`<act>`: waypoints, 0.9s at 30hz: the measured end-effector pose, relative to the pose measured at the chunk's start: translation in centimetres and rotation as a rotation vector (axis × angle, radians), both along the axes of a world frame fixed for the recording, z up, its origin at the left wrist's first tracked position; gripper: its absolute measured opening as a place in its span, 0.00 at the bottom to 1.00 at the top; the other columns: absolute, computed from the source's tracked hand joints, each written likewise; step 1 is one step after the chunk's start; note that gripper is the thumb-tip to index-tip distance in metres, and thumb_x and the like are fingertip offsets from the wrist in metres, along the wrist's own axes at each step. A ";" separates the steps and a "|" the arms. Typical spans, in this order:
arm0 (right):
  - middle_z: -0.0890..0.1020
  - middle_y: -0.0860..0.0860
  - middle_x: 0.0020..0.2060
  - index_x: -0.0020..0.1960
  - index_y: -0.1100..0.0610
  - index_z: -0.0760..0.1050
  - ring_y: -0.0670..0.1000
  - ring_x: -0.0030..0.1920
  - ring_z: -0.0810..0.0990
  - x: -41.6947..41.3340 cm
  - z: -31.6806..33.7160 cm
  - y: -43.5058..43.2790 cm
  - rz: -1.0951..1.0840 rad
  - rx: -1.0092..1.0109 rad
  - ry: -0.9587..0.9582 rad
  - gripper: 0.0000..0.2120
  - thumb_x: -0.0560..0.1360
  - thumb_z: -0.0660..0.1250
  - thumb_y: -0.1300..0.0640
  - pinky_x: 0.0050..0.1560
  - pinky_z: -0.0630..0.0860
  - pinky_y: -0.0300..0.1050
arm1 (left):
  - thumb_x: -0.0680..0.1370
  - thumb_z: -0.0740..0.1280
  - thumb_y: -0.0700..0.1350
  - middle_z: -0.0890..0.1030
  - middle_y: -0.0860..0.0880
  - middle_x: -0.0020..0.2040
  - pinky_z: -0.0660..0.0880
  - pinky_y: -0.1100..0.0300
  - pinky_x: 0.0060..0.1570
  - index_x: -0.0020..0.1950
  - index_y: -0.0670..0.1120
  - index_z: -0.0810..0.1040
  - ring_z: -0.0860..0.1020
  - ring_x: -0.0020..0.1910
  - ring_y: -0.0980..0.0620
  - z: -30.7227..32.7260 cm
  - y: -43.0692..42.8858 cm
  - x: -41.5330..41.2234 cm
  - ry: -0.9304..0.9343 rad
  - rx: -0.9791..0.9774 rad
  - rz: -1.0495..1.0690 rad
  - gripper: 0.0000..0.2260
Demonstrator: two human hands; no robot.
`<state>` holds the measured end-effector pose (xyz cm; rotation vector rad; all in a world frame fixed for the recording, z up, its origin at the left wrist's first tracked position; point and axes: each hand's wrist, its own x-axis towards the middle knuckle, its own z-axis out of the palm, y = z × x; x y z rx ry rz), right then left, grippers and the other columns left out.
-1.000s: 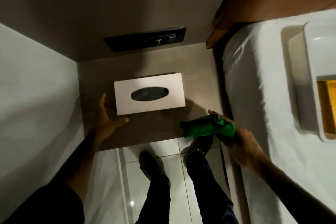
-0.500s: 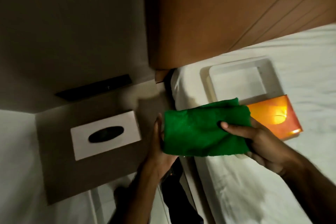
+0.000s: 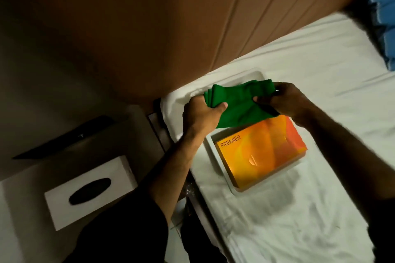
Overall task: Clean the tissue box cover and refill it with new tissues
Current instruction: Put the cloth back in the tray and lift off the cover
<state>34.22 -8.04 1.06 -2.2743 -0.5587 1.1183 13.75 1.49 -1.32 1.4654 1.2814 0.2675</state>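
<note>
A white tissue box cover point(image 3: 89, 190) with a dark oval slot sits on the bedside shelf at the lower left. On the bed lies an orange tissue pack point(image 3: 260, 153) marked PREMIER, resting in a white tray point(image 3: 215, 168). Above the pack I hold a folded green cloth point(image 3: 237, 102) with both hands. My left hand point(image 3: 203, 115) grips its left end and my right hand point(image 3: 282, 100) grips its right end. The cloth hides the pack's far edge and part of the tray.
The bed's white sheet point(image 3: 299, 220) fills the right side. A brown panelled headboard point(image 3: 192, 28) rises behind it. A dark switch panel point(image 3: 70, 136) is on the wall above the shelf point(image 3: 136, 134). Something blue point(image 3: 382, 17) lies at the top right. My legs stand between shelf and bed.
My view swung right from the shelf to the bed. The cloth, first bunched in my right hand, was spread between both hands and is now folded smaller over the tray.
</note>
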 end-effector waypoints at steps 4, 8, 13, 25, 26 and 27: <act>0.83 0.59 0.57 0.64 0.56 0.78 0.61 0.57 0.81 -0.4 -1.1 1.3 0.223 -0.208 -0.362 0.28 0.68 0.78 0.47 0.58 0.80 0.52 | 0.70 0.75 0.51 0.83 0.49 0.42 0.78 0.59 0.38 0.48 0.43 0.81 0.80 0.38 0.50 -0.4 0.0 1.3 0.168 0.118 -0.103 0.13; 0.84 0.64 0.49 0.56 0.63 0.80 0.65 0.50 0.83 -1.0 -2.2 1.3 0.335 -0.117 -0.610 0.22 0.70 0.77 0.50 0.50 0.78 0.53 | 0.72 0.74 0.50 0.85 0.47 0.43 0.81 0.55 0.41 0.46 0.42 0.82 0.82 0.40 0.49 -0.6 -0.1 0.9 0.221 0.170 -0.201 0.11; 0.85 0.59 0.52 0.64 0.57 0.72 0.62 0.48 0.83 -1.4 -2.4 0.3 0.406 -0.149 -0.739 0.28 0.71 0.75 0.43 0.44 0.76 0.49 | 0.75 0.69 0.49 0.86 0.47 0.48 0.82 0.51 0.46 0.54 0.46 0.82 0.84 0.41 0.49 -0.9 0.6 -3.2 0.132 0.140 -0.001 0.11; 0.86 0.45 0.50 0.60 0.47 0.78 0.43 0.48 0.85 -29.2 -5.3 -0.1 0.469 0.349 -0.215 0.14 0.77 0.65 0.44 0.50 0.81 0.40 | 0.78 0.67 0.44 0.83 0.45 0.54 0.79 0.43 0.50 0.53 0.51 0.80 0.82 0.47 0.45 -8.0 -3.9 -39.5 0.389 -0.015 0.499 0.06; 0.86 0.47 0.50 0.60 0.47 0.79 0.45 0.49 0.85 -31.8 -7.4 0.2 0.514 0.277 -0.107 0.14 0.77 0.65 0.44 0.51 0.82 0.46 | 0.78 0.67 0.45 0.82 0.43 0.57 0.77 0.43 0.54 0.57 0.48 0.80 0.81 0.51 0.43 -9.3 -3.8 -42.0 0.474 0.014 0.534 0.08; 0.86 0.49 0.52 0.60 0.49 0.79 0.48 0.51 0.85 -33.9 -9.6 0.7 0.548 0.176 -0.041 0.15 0.78 0.64 0.44 0.54 0.82 0.49 | 0.79 0.66 0.48 0.80 0.42 0.59 0.75 0.44 0.57 0.61 0.46 0.78 0.79 0.55 0.42 -10.8 -3.7 -44.3 0.545 0.034 0.578 0.12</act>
